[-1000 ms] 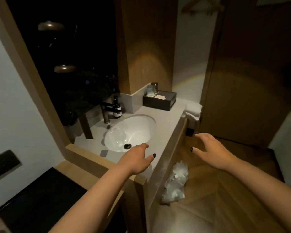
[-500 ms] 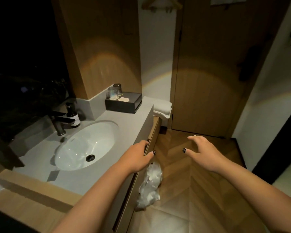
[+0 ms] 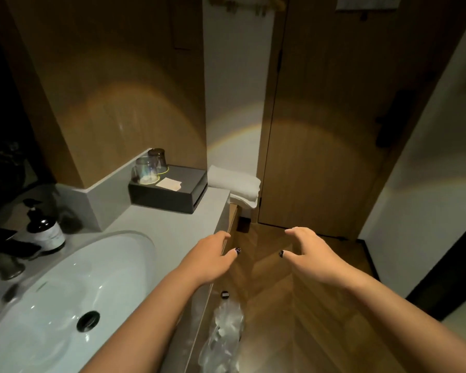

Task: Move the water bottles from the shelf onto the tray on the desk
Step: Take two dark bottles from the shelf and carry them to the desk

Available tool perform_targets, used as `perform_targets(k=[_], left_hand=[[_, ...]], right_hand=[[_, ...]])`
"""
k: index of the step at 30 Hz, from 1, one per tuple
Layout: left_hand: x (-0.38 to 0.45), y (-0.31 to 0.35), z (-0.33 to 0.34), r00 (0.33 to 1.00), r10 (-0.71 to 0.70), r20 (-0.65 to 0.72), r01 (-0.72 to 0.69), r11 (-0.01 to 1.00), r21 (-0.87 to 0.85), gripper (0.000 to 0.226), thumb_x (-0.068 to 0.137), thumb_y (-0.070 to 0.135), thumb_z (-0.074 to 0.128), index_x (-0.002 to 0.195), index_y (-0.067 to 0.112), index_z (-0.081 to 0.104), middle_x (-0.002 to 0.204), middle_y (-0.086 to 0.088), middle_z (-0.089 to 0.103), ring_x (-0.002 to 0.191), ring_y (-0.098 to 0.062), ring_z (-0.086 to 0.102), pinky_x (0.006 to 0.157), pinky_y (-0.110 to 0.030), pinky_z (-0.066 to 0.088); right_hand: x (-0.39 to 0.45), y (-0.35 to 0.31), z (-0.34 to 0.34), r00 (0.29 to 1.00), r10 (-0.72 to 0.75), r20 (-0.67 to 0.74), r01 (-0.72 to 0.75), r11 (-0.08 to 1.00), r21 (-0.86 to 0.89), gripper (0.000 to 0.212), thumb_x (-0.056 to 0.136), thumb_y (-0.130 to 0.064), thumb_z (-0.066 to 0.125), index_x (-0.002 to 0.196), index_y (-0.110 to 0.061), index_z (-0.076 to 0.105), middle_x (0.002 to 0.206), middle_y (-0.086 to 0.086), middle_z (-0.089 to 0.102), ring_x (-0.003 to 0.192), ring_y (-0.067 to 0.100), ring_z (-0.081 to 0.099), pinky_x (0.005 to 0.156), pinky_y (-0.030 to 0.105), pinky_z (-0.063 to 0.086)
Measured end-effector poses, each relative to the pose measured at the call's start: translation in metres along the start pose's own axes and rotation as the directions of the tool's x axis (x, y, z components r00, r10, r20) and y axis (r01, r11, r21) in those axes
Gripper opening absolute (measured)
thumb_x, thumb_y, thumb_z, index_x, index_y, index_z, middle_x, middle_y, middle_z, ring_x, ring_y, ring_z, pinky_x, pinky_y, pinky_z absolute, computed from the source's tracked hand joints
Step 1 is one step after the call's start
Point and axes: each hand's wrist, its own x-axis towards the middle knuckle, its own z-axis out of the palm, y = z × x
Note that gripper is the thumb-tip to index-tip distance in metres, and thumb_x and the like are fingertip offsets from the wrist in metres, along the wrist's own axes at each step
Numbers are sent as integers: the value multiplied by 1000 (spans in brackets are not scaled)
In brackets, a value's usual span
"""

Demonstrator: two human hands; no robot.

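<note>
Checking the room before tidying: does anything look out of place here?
Yes: a crumpled clear plastic bag hangs or lies beside the vanity counter, low near the wooden floor. The rest looks tidy; both hands are empty.

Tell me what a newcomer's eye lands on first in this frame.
Two bare hands, left hand and right hand, reach forward empty over the wooden floor. The white sink fills the lower left, and a black box with two upturned glasses sits at the counter's far end.
</note>
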Motion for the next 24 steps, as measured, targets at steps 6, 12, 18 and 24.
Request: perform_targets(k=[6, 12, 18, 24], left_hand=[[82, -6, -10, 1000, 18, 26, -19, 999, 33, 50, 96, 39, 48, 142, 24, 35, 145, -1, 44, 125, -21, 49, 99, -32, 43], [151, -1, -6, 998, 21, 58, -24, 999, 45, 51, 96, 40, 48, 142, 25, 34, 146, -1, 42, 127, -20, 47, 100, -31, 41], [229, 18, 13, 998, 9, 63, -11, 999, 35, 52, 95, 40, 48, 142, 25, 34, 144, -2, 45, 121, -18, 52, 96, -28, 42], [320, 59, 36, 998, -45, 50, 44, 999, 12, 52, 94, 42, 49, 141, 24, 36, 135, -5, 52, 107, -21, 58, 91, -30, 44]], right_hand=[[82, 5, -7, 1000, 12, -1, -12, 1000, 10, 58, 91, -33, 57, 143, -17, 34, 150, 2, 33, 136, 15, 33, 107, 25, 31], [144, 28, -18, 999, 21, -28, -19, 998, 58, 56, 91, -31, 57, 141, -17, 36, 148, 2, 36, 136, 15, 34, 108, 26, 30], [214, 71, -33, 1000, 24, -5, -23, 997, 79, 56, 90, -32, 58, 141, -20, 36, 149, 1, 34, 135, 16, 35, 107, 27, 31], [293, 129, -69, 999, -25, 46, 22, 997, 68, 56, 91, -32, 56, 142, -21, 34, 151, 0, 31, 136, 16, 34, 107, 26, 31]])
